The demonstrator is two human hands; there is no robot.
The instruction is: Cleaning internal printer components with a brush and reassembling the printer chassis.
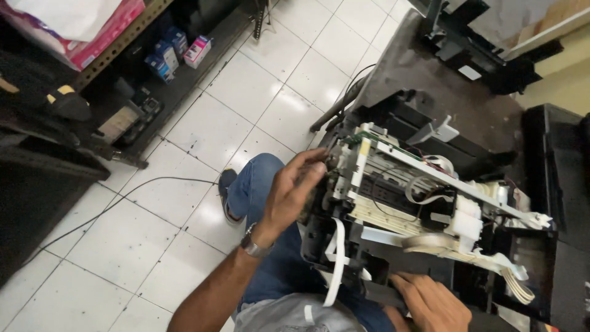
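An opened printer (405, 203) with its cover off lies tilted on the edge of a dark table, white frame, ribbon cables and black carriage exposed. My left hand (294, 193) grips its left end, fingers curled over the frame near a small motor. My right hand (430, 301) presses flat on the black base at the printer's near side. A white flat cable (337, 264) hangs down from the front. My knee in blue jeans (258, 184) is under the printer's left end.
A worn dark table (430, 80) carries black printer parts (485, 55) at the back. White tiled floor (184, 233) has a black cable (123, 197) across it. A low shelf (160, 80) at left holds small ink boxes (178, 52).
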